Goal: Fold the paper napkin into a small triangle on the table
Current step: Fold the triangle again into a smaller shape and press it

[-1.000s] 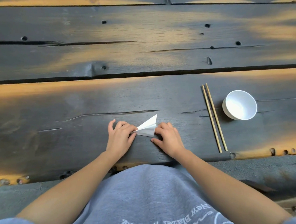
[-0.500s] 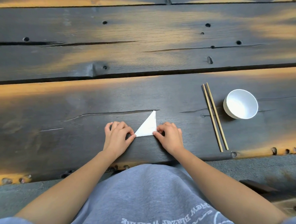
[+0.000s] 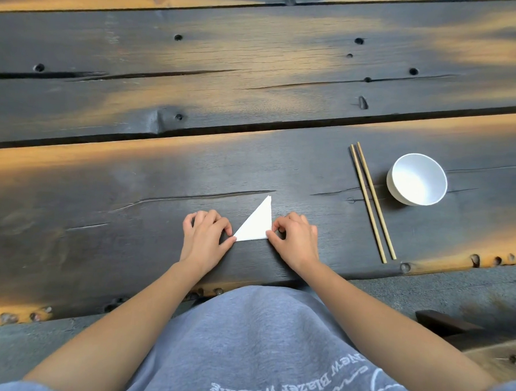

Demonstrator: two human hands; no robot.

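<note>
A white paper napkin (image 3: pixel 256 223) lies flat on the dark wooden table (image 3: pixel 130 206) as a small triangle, its long point aimed away from me. My left hand (image 3: pixel 205 233) rests curled at the triangle's near left corner, fingertips touching that tip. My right hand (image 3: pixel 293 237) sits at the near right corner, thumb and forefinger pinched on the paper's edge. Both hands lie low on the table near its front edge.
A pair of wooden chopsticks (image 3: pixel 371 201) lies to the right, pointing away from me. Beyond them stands a white bowl (image 3: pixel 416 179), with nothing visible inside. Gaps run between the planks. The table's front edge is just below my wrists.
The napkin's raised flap has come down and now lies flat as a triangle. Both hands have shifted to its two near corners.
</note>
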